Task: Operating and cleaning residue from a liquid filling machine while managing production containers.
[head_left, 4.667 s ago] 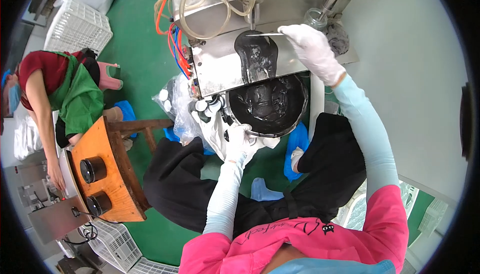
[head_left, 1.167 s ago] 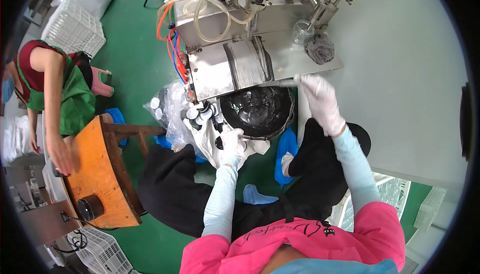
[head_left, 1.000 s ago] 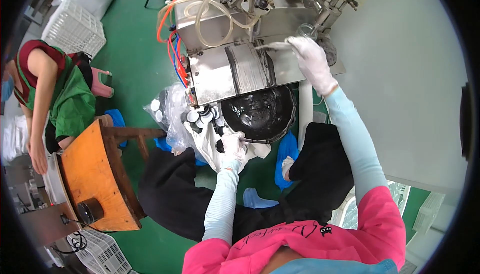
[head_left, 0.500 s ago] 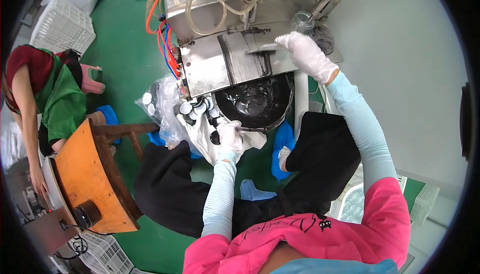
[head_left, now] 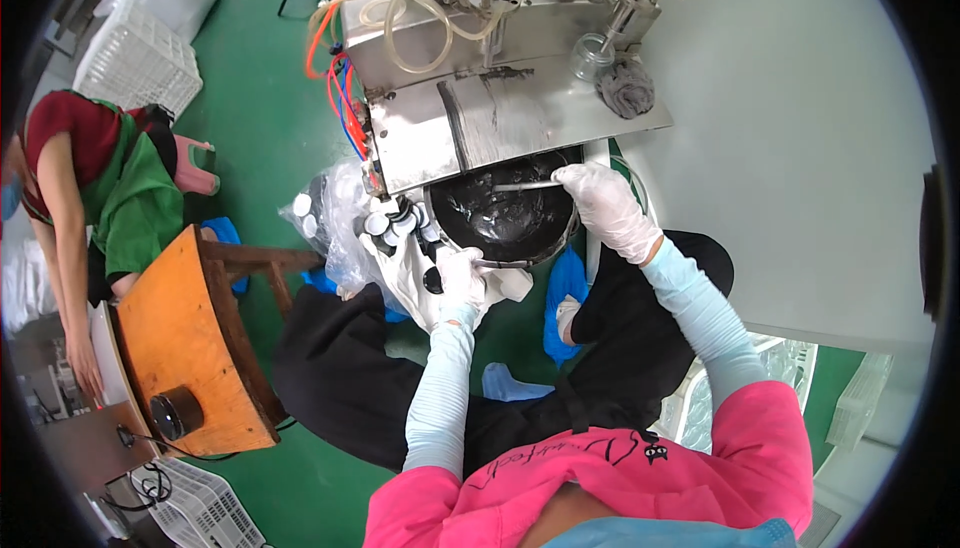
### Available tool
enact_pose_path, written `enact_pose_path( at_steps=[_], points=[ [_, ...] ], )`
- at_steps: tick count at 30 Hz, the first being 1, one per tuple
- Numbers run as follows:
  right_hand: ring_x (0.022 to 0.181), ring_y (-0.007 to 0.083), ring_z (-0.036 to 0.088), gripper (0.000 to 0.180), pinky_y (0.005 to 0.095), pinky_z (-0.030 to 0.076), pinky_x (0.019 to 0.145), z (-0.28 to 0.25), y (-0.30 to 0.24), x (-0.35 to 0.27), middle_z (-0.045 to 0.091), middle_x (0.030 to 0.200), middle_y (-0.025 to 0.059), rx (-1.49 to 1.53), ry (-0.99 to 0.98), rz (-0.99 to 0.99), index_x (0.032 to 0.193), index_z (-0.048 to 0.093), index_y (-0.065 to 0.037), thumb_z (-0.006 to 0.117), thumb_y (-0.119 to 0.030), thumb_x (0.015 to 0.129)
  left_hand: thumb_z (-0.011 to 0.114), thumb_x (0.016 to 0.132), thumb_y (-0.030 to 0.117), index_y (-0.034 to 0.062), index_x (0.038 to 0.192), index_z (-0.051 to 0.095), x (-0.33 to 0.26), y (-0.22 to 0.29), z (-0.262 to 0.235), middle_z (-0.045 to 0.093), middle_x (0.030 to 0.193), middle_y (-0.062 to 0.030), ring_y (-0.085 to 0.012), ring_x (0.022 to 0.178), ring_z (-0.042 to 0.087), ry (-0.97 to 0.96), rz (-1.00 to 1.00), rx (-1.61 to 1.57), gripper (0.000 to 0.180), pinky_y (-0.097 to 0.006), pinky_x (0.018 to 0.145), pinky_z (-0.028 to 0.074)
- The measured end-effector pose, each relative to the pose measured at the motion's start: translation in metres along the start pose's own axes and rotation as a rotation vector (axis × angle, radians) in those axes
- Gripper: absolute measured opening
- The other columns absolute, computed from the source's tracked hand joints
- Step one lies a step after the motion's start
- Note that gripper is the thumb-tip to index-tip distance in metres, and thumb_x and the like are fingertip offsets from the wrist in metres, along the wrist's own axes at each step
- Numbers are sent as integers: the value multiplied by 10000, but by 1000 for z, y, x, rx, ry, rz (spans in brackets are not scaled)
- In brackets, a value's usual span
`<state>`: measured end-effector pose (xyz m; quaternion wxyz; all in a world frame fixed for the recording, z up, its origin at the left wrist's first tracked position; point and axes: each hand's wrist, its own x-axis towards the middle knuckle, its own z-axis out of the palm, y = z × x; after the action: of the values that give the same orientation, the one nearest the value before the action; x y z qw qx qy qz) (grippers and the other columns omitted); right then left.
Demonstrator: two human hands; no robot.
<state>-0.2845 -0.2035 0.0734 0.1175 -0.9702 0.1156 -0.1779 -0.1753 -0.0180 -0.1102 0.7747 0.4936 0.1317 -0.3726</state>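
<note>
Under the machine's [head_left: 500,128] front edge, the right hand [head_left: 608,210] grips a spatula [head_left: 525,187] over the half-hidden basin [head_left: 505,223]; the left hand [head_left: 462,283] clasps its rim.

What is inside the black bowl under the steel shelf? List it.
Inside the black bowl: glossy black liquid and the end of a thin metal tool held by the gloved right hand. The steel shelf hides the bowl's far part.

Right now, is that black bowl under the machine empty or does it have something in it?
Not empty: the black bowl holds glossy black liquid, and the right hand dips a thin stick into it.
</note>
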Motion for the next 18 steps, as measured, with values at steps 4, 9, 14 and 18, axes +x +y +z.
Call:
enact_pose_path(
  at_steps=[4, 9, 14, 18],
  points=[
    [793, 279, 563, 213, 363, 466, 724, 10, -6, -16, 611, 872, 110, 54, -25, -61, 939, 588, -23, 508, -14, 741, 513, 676, -61, 54, 781, 481, 1, -1, -3, 507, 655, -59, -168, 519, 525, -16, -41, -34, 159, -324, 445, 510],
    [809, 293, 587, 202, 360, 481, 716, 27, -4, -43, 628, 905, 130, 215, 103, 94, 965, 601, -8, 535, -8, 775, 518, 676, -69, 52, 785, 466, 5, -6, -10, 506, 658, -56, -181, 545, 542, -46, -30, -56, 171, -331, 453, 519],
    [717, 167, 597, 218, 263, 464, 660, 47, 0, -83, 632, 813, 105, 674, 225, 808, 1006, 611, 18, 557, 2, 796, 534, 663, -75, 39, 794, 473, 8, -6, -8, 511, 666, -59, -194, 559, 551, -23, 9, 20, 183, -346, 460, 526],
    [658, 151, 593, 220, 252, 457, 626, 53, 12, -96, 622, 722, 97, 625, 229, 802, 1024, 606, 10, 537, -18, 818, 546, 666, -70, 37, 775, 496, 6, 0, 3, 522, 664, -59, -182, 552, 540, 16, 11, 23, 161, -312, 467, 494]
  ],
)
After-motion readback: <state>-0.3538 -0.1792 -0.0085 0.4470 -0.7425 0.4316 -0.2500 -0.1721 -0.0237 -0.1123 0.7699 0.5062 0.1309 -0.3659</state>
